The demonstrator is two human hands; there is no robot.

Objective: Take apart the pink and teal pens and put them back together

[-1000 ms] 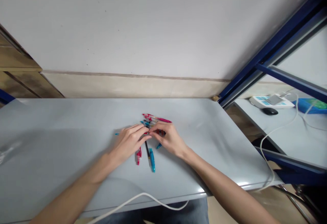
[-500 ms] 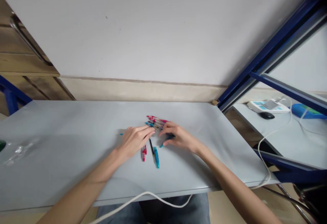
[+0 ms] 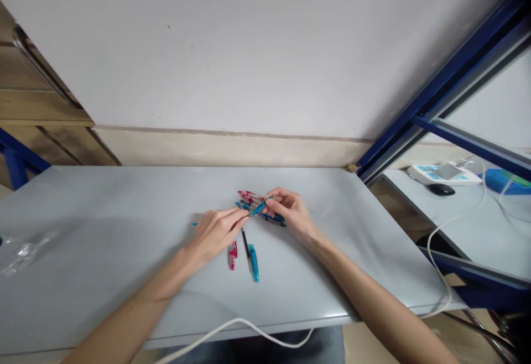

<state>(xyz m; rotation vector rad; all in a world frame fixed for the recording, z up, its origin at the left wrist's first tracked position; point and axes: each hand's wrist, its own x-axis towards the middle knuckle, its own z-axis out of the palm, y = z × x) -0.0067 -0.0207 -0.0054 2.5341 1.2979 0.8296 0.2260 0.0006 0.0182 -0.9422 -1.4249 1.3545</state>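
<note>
My right hand (image 3: pixel 290 212) pinches a blue pen part (image 3: pixel 259 208) between thumb and fingers, its lower end pointing towards my left fingertips. My left hand (image 3: pixel 219 230) rests low over the table with its fingers pressed together; what they hold, if anything, is hidden. A small blue tip (image 3: pixel 194 224) shows just left of that hand. Behind and below both hands lies a pile of pens with red, blue and black parts, including a red pen (image 3: pixel 249 193). Nearer me are a red pen part (image 3: pixel 233 255), a thin black refill (image 3: pixel 245 244) and a teal pen barrel (image 3: pixel 254 263).
The grey table (image 3: pixel 124 198) meets a white wall. Crumpled clear plastic (image 3: pixel 25 253) lies at the left. A white cable (image 3: pixel 238 320) crosses the front edge. Beyond the blue frame (image 3: pixel 415 120) at right are a black mouse (image 3: pixel 441 190) and a white device (image 3: pixel 443 173).
My right hand has lifted the blue pen part from the table and brought it up and left, close to my left fingertips. My left hand has barely moved.
</note>
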